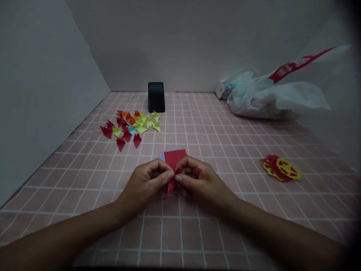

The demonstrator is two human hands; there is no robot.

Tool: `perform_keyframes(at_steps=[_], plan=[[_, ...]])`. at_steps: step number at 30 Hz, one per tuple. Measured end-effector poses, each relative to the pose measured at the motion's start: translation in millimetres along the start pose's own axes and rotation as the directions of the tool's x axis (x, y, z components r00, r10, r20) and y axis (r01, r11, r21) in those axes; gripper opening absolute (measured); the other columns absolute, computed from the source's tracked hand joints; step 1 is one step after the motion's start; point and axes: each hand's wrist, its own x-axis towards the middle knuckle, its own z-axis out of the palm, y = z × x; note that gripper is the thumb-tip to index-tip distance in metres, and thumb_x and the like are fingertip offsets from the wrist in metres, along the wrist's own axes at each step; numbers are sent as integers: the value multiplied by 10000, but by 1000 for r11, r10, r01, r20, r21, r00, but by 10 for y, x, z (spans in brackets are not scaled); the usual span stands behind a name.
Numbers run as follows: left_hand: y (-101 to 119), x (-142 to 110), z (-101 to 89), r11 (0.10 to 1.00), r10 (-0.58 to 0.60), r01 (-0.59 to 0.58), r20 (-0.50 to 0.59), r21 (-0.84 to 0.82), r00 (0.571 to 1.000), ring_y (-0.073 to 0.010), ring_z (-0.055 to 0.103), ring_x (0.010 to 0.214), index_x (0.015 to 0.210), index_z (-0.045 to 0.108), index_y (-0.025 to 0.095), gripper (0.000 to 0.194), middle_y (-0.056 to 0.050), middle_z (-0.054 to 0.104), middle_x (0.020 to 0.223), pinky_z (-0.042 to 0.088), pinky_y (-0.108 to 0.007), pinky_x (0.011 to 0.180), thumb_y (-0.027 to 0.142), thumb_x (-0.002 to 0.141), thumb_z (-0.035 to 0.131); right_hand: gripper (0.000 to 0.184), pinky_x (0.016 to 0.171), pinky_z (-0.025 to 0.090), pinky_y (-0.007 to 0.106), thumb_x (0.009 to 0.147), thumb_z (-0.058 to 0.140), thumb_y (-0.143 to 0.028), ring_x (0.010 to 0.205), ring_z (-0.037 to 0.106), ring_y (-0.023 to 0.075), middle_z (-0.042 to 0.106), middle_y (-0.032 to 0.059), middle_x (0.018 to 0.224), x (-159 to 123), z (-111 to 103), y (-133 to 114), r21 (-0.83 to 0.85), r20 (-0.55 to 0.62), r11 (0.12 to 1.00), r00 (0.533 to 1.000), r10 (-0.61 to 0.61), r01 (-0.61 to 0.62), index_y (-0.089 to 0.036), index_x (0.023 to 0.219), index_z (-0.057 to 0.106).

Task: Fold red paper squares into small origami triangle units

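Between my two hands is a small piece of folded red paper [170, 186], its narrow pointed end hanging down toward me. My left hand [150, 177] pinches it from the left with thumb and forefinger. From the right, the thumb and fingers of my right hand [196, 176] are closed on its upper part. The fingertips nearly meet and hide some of the folds. Just behind the hands lies a red paper square [175, 157] on top of a pale purple sheet [162, 157], partly covered by my fingers.
Several folded paper cranes [126, 134] in red, orange, yellow and blue lie at the back left. A black phone [156, 97] leans against the back wall. At the right are red and yellow cut-out shapes [289, 169]. A white plastic bag [254, 99] and a box [222, 90] stand behind.
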Motion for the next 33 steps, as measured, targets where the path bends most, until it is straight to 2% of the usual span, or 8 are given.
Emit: perform_keyframes(at_steps=[5,11,26,33], plan=[[-1,1,2,999,4,-2,-30,52,1000,-114,566,596,740,619,164,162,16,617,654,473,-222,573,295,834,621,163,472,361,207,801,685,-261,515,508,73,549,-48,658,-13,3,-6,-6,4,1000,1000,-19,19,-187,824,542],[-17,13,-4,999,7,-5,-48,41,999,-119,585,644,753,627,158,162,2,647,706,487,-234,632,292,843,616,146,529,415,233,871,620,-320,544,539,84,579,-33,694,-19,-10,22,37,24,998,999,-49,48,-190,871,554],[-35,-5,9,991,42,-35,-48,128,998,-112,563,572,750,602,174,155,19,615,638,456,-215,549,286,857,598,139,506,396,231,836,627,-301,521,520,91,552,-39,638,-11,-2,-7,-72,-8,996,999,-49,48,-188,816,549],[-50,-2,3,979,117,-109,-36,174,992,-97,560,572,736,598,168,155,26,611,634,446,-204,561,245,870,582,98,508,403,232,839,597,-260,527,514,88,564,-35,650,-14,10,-14,-108,-23,990,995,-94,91,-190,796,543]])
